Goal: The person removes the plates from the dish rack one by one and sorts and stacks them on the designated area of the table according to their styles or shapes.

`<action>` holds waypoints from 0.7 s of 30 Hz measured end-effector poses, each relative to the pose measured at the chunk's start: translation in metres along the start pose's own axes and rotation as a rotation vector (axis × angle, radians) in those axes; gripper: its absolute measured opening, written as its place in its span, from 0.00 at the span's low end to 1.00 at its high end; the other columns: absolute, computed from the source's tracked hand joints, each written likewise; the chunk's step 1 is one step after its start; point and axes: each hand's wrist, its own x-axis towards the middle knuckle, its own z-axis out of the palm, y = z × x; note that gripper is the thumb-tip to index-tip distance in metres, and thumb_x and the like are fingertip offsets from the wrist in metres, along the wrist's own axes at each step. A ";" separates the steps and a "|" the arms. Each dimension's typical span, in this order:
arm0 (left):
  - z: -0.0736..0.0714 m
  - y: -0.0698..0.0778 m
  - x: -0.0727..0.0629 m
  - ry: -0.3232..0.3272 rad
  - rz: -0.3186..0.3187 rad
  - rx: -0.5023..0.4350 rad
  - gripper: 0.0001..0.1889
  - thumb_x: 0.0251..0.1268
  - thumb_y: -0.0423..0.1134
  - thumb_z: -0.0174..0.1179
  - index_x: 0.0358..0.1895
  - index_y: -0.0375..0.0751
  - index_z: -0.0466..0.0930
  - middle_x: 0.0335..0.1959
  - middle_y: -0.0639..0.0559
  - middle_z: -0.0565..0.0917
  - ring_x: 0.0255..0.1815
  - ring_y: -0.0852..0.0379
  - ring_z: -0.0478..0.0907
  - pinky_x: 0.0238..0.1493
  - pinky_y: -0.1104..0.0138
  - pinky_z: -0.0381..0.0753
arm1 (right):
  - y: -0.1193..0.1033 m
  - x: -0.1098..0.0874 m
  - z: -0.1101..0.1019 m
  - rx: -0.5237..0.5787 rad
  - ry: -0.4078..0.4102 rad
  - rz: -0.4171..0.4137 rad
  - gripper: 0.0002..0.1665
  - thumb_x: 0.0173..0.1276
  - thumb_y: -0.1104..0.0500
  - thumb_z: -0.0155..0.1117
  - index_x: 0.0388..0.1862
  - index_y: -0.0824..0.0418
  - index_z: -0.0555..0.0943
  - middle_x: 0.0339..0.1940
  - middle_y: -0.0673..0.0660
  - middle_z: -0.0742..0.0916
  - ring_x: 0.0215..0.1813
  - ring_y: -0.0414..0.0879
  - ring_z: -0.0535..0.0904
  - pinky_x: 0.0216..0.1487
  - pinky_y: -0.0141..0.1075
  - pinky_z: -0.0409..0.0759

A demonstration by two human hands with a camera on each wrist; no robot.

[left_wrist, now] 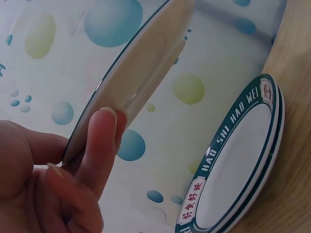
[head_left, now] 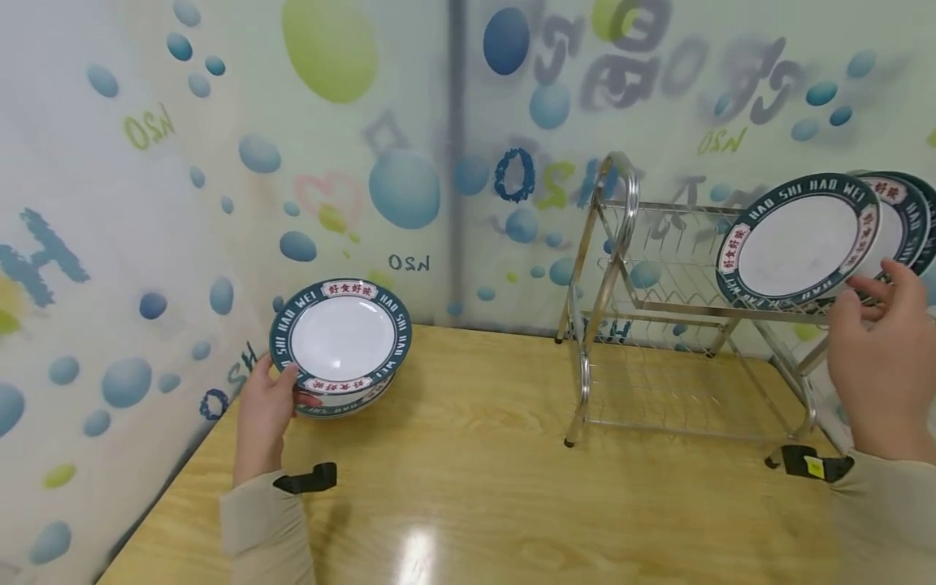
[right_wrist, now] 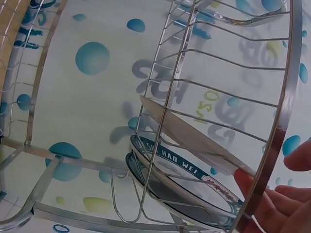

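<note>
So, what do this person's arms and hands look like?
The left hand and right hand are bare. The left sleeve and right sleeve are beige. The left strap and right strap are black; the right one carries a small yellow patch.

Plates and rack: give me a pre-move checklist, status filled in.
1. Left hand has a grip on its plate: ok, thumb on one side of the rim, fingers on the underside.
2. Held plate apart from the stacked plates: ok, the left wrist view shows a gap.
3. Rack upright on the table: ok.
4. Nearest racked plate seated between wires: cannot tell; it leans on the upper tier, its lower edge partly hidden.
5. Right hand clear of that plate: not ok, fingers are at its edge.
</note>
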 end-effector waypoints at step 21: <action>0.003 -0.035 0.019 0.018 -0.026 -0.028 0.23 0.71 0.46 0.36 0.65 0.42 0.58 0.19 0.51 0.75 0.16 0.57 0.74 0.19 0.65 0.70 | 0.001 0.034 -0.006 -0.244 -0.281 -0.115 0.38 0.69 0.45 0.34 0.61 0.78 0.53 0.33 0.75 0.75 0.32 0.67 0.69 0.26 0.51 0.65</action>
